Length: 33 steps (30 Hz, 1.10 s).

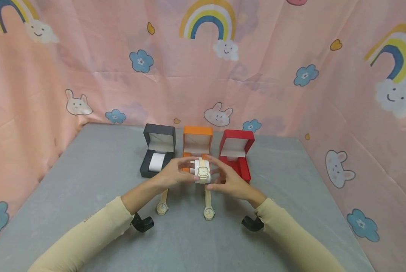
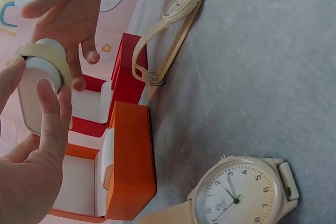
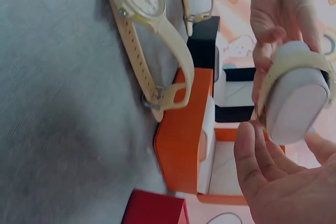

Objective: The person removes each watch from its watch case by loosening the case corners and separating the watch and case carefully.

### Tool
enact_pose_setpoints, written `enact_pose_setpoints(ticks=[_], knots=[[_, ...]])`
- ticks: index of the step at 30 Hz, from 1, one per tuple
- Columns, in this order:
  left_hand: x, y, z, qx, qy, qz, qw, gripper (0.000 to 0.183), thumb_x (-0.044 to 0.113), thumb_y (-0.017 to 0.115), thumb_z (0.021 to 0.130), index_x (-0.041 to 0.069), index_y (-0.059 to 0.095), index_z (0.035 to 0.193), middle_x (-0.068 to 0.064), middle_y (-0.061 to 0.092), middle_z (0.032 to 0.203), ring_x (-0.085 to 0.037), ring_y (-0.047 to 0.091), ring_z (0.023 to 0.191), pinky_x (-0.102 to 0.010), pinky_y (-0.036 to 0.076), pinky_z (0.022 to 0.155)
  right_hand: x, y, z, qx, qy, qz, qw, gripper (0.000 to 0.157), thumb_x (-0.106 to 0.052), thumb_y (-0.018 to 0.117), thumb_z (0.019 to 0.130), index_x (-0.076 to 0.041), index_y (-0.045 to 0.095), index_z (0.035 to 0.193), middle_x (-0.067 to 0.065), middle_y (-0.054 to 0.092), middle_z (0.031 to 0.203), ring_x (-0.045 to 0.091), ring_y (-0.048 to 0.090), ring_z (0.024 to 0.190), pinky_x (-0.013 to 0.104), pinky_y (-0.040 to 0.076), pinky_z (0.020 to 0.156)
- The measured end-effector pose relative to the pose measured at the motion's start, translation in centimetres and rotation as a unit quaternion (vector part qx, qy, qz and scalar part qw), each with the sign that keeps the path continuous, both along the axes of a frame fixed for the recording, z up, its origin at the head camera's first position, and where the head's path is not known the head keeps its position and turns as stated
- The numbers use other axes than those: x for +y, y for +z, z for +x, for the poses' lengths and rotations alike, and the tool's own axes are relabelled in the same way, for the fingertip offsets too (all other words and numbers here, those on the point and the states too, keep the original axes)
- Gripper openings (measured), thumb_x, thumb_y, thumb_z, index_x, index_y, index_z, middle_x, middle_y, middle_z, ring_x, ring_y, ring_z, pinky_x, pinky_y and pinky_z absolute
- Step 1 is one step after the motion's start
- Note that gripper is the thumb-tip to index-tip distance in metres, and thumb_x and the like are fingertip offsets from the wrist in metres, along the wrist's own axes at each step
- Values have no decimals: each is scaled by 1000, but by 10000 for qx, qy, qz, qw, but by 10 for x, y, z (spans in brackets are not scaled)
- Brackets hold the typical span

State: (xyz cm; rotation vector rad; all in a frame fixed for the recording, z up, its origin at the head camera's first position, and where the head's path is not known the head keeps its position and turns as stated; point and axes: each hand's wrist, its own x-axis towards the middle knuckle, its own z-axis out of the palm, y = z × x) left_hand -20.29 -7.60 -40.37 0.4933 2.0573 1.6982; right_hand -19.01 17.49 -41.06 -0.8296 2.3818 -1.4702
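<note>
My left hand (image 1: 175, 172) grips a white watch cushion (image 3: 296, 108) above the orange box, thumb and fingers on its sides. A cream wristwatch (image 1: 203, 172) is wrapped round this cushion, its squarish dial facing me in the head view. Close on the other side, my right hand (image 1: 231, 182) is spread and cupped, its fingers (image 3: 249, 161) apart from the cushion in both wrist views. Below the hands, two cream round-faced watches lie on the grey table: a left watch (image 1: 162, 207) and a middle watch (image 1: 208, 213), both with buckled straps.
Three lidded boxes stand open in a row behind: a black box (image 1: 149, 174), an orange box (image 1: 197, 130) partly hidden by the hands, and a red box (image 1: 246, 172). A white cushion (image 1: 157, 162) sits in the black one. Patterned pink cloth (image 1: 169, 94) encloses the table.
</note>
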Motion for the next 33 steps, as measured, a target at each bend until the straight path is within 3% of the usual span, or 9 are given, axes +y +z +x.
enact_pose_setpoints(ticks=[7,14,27,33], knots=[[0,0,-1,41,-75,16,10000,69,15,77,88,13,48,150,-17,57,140,-40,51,132,-31,52,90,-14,-3,-2,98,-121,-66,9999,92,-27,81,84,-14,30,160,10,41,157,34,55,119,44,56,89],[0,1,0,108,-47,-109,9999,73,16,76,88,11,44,153,-18,57,140,-41,52,128,-29,50,86,-22,-6,-3,167,-335,-28,9993,85,-30,80,84,-17,37,157,9,51,145,23,58,108,34,56,82],[4,2,4,-77,151,-269,9995,74,20,78,88,13,45,153,-17,57,142,-37,51,128,-30,54,85,-27,-8,0,68,-522,-202,9984,78,-17,80,84,-15,42,153,13,54,138,27,53,115,27,58,79],[5,3,3,-42,143,-289,9995,73,20,77,88,14,45,154,-17,57,140,-23,61,106,-28,56,80,-29,-6,0,156,-728,-49,9972,75,-14,79,84,-18,45,151,10,58,132,24,55,107,26,57,75]])
